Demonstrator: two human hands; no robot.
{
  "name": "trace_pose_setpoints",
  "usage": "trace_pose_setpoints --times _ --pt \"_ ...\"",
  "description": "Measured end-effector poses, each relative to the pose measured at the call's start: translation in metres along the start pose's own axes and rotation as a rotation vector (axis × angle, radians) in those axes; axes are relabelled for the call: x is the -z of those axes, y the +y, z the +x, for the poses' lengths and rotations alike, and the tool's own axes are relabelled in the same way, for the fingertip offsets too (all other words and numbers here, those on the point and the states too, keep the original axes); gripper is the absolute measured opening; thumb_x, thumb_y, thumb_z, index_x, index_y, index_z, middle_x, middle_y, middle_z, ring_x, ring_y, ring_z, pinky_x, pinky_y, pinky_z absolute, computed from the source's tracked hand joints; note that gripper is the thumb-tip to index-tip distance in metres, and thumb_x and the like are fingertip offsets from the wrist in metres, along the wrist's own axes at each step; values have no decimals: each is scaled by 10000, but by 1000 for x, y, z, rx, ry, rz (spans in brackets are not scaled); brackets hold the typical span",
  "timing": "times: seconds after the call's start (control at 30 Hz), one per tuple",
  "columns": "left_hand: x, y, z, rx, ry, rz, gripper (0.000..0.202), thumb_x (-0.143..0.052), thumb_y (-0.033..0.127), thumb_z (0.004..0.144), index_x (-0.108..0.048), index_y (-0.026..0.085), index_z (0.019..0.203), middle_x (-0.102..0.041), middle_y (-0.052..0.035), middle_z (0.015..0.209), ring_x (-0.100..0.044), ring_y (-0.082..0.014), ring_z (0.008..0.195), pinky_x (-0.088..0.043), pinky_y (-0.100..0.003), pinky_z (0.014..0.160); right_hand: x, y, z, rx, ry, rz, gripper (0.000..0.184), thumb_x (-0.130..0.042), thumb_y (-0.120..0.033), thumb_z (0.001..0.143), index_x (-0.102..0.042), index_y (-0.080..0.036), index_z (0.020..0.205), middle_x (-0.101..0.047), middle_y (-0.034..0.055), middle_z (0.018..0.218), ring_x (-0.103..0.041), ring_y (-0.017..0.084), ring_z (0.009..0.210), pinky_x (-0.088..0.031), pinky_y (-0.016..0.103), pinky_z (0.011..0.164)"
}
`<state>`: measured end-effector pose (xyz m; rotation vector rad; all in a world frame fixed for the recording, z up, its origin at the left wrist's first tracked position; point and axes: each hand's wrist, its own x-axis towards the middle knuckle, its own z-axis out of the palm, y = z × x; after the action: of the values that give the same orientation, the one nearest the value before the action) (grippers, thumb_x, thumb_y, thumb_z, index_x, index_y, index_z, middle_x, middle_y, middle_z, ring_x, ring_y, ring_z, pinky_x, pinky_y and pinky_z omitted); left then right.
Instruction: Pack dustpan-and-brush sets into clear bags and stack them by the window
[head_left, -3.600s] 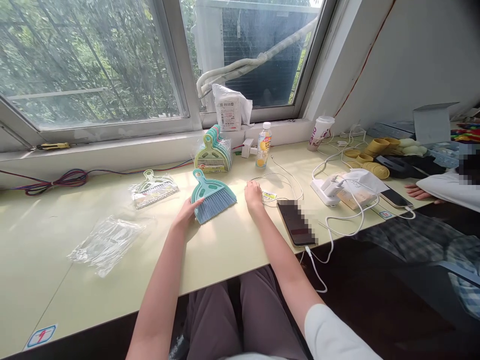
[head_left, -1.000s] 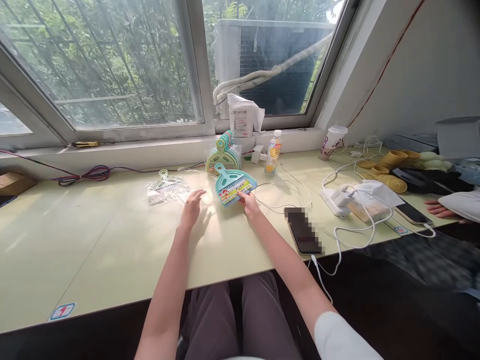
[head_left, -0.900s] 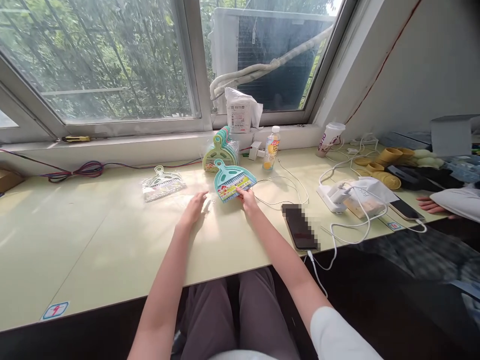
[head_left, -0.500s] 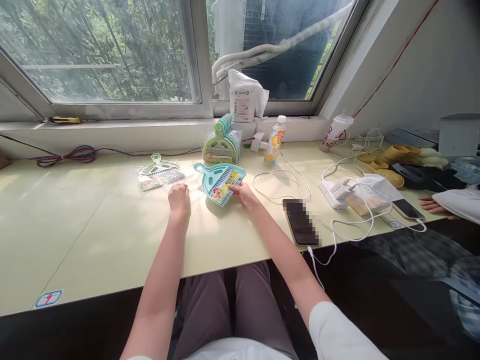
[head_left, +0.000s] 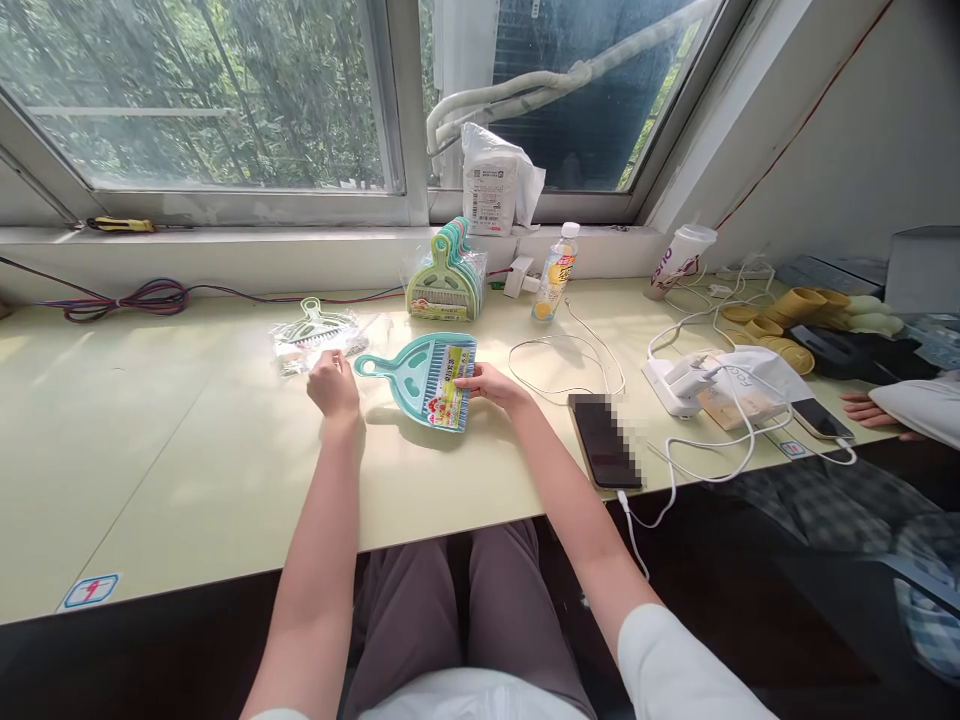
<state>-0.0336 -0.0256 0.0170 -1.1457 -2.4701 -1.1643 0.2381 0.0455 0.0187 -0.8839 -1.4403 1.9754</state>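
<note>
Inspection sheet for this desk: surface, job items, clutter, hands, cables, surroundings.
Surface: pale yellow tabletop, seam at left.
Job's things: teal plastic dustpan-and-brush set; bagged pale-green dustpan set; wrapped dustpan stack.
Clutter: dark rectangular phone, clear orange-labelled bottle, white lidded cup.
Hands: right hand grips teal set's bristle edge; left hand curled near bagged set, contact unclear.
Cables: white cable plugged into phone; red-blue cable bundle, back left.
Surroundings: metal-framed window; another person's hand, right.

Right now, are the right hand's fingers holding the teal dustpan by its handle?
No, the right hand's fingers grip the teal dustpan at its wide, labelled end, opposite the handle.
</note>
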Motion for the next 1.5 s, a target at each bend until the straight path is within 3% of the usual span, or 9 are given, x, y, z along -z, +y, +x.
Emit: trace_pose_setpoints --times 0.2,0.5,0.63,0.8,0.87,0.97,1.1,1.23,1.5 --pt "-5 8 -9 -176 -21 17 270 -433 248 961 -663 179 1084 -686 -153 1048 -619 -309 1059 -485 -404 858 2 5 4 9 161 11 320 -850 -150 655 -709 -139 941 -771 98 983 -744 244 889 -614 416 864" --pt "-14 26 -29 -532 -193 -118 247 -444 271 967 -669 217 1053 -640 -99 1257 -569 -279 1186 -523 -377 835 -15 15 15 21 184 42 324 -852 -147 651 -706 -142 941 -764 98 1006 -737 237 892 -626 410 841" --pt "-18 30 -32 -597 -180 -276 298 -536 377 932 -627 242 1181 -555 -108 1379 -456 -295 1334 -444 -444 1038 -17 15 15 79 214 97 332 -857 -177 651 -695 -148 939 -761 94 1025 -732 240 906 -630 413 836" --pt "-16 24 -15 -187 18 -630 805 -654 491 842 -270 230 1499 -211 -184 1603 -200 -314 1497 -224 -526 1186 -15 14 14 206 265 199 328 -847 -222 669 -684 -155 945 -758 83 1032 -726 230 914 -623 397 855" --pt "-15 24 -10 3 -131 -844 791 -621 515 855 -256 243 1501 -294 -185 1572 -322 -302 1453 -310 -513 1147 -17 13 14 226 257 216 340 -857 -236 655 -687 -155 938 -758 79 1025 -724 233 919 -623 396 853" --pt "-15 31 -14 164 -512 -1155 655 -571 530 866 -418 206 1415 -531 -169 1409 -566 -286 1259 -465 -461 1026 -23 14 14 212 236 206 365 -879 -250 626 -691 -158 925 -759 78 1020 -722 242 927 -620 411 859" --pt "-16 48 -35 211 -813 -1305 520 -694 455 787 -615 147 1198 -702 -128 1153 -682 -276 1037 -546 -394 904 -32 16 12 222 288 245 346 -868 -241 644 -680 -162 923 -754 79 1043 -717 242 968 -613 407 887" --pt "-17 57 -49 248 -1001 -1326 474 -713 429 795 -643 148 1171 -710 -130 1162 -691 -282 1020 -571 -384 859 -34 17 11 235 408 342 317 -834 -225 686 -645 -162 933 -748 85 1048 -717 229 985 -611 373 898" --pt "-20 57 -53 281 -967 -1382 524 -739 393 772 -614 165 1227 -684 -125 1227 -659 -293 1113 -536 -430 967 -32 15 12 308 393 304 404 -865 -265 624 -641 -161 944 -747 89 1045 -712 246 989 -618 377 867"
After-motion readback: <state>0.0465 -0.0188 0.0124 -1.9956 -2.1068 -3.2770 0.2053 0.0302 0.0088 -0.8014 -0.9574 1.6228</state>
